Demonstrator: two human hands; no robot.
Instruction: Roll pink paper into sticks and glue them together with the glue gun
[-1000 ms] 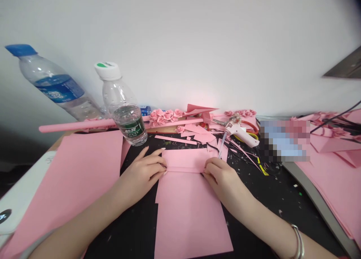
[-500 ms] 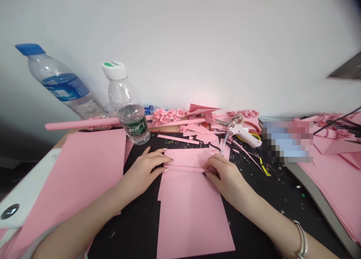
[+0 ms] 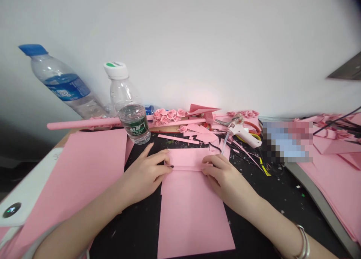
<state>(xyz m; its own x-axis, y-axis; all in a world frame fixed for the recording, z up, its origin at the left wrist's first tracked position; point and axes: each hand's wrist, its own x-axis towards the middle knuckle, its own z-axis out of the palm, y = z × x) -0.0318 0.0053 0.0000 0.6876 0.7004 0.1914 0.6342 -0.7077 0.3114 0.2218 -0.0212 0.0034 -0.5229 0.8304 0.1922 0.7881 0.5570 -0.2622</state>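
A pink paper sheet (image 3: 194, 217) lies in front of me, with more pink paper under its upper part. Across the upper part runs a narrow roll of the same paper (image 3: 187, 168). At the roll's left end, my left hand (image 3: 145, 178) pinches it between thumb and fingers, the index finger raised apart. My right hand (image 3: 229, 180) has its fingers curled on the right end, partly hiding the paper there. A bracelet circles the right wrist.
A water bottle (image 3: 132, 120) and a blue-capped bottle (image 3: 67, 86) stand at the back left. Behind the hands lie paper flowers (image 3: 169, 116), scraps and a glue gun (image 3: 244, 135). Large pink sheets (image 3: 93, 165) cover the left side; a blurred-out patch (image 3: 287, 141) is at right.
My left thumb and fingers have shifted slightly inward along the roll, and the index finger has lifted. The right fingers have resettled on the roll, which has moved very little.
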